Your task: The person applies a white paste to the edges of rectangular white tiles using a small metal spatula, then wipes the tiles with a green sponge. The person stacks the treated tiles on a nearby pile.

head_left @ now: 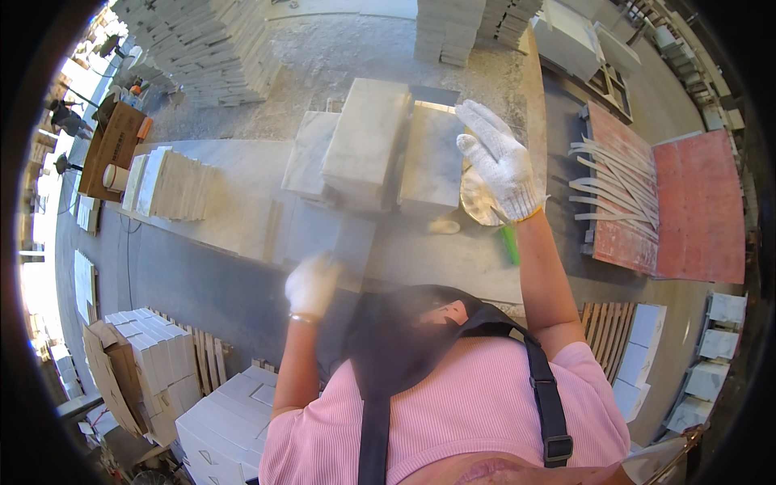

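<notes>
My right hand [499, 166], in a white knitted glove, is raised with its fingers stretched out and holds nothing I can see. It is just right of a stack of pale marble tiles [432, 153]. Under its wrist shows part of a round, shiny, pale object [477, 198], with a green strip [509, 244] close by. My left hand [313, 287], also gloved, is smeared by motion at the bench's near edge, beside a flat tile [311, 230]. A taller marble stack [368, 133] and a lower one [311, 149] stand beyond it.
More tiles [174, 186] stand on the bench [246, 166] at left. Tall stone stacks [206, 48] rise at the back. On the right, pale strips [618, 182] lie over a red board [699, 202]. White boxes [230, 424] are near left.
</notes>
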The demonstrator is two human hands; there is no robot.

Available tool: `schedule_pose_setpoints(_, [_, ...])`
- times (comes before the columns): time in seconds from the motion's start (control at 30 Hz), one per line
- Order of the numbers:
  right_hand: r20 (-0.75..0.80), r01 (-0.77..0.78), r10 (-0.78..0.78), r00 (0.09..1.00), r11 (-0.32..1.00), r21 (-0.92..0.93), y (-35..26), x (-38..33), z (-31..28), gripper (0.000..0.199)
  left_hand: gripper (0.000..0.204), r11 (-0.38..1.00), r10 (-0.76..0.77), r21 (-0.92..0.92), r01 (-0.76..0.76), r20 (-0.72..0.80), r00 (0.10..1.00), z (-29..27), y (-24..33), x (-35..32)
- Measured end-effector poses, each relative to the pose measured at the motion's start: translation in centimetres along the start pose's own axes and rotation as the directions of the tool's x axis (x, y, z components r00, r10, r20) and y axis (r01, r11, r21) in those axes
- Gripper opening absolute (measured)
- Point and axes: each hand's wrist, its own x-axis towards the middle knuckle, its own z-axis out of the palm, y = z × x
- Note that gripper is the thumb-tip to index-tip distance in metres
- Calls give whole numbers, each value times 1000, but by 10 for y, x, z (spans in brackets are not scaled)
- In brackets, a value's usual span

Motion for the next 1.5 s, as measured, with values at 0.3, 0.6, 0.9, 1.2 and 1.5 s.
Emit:
schedule_pose_setpoints(0.3, [384,384,-175,907,717,-582,1,37,20,65,36,899,223,-379,-219,-34,974,-19,41,-8])
schedule_pose_setpoints(0.6, [543,561,-346,765,772,-298,-34,-29,1,56,39,646,139,-758,-90,1,990,-24,71,1])
schedule_pose_setpoints(0.9, [-22,116,-117,993,993,-22,1,8,-8,38,66,255,214,-967,29,86,973,-42,119,6])
schedule_pose_setpoints(1.2, [78,27,-28,997,999,17,12,16,1,41,76,269,259,-963,0,73,963,-45,136,6])
schedule_pose_setpoints(1.5, [33,14,-11,999,996,-91,22,28,10,37,76,118,265,-992,36,66,962,-44,135,4])
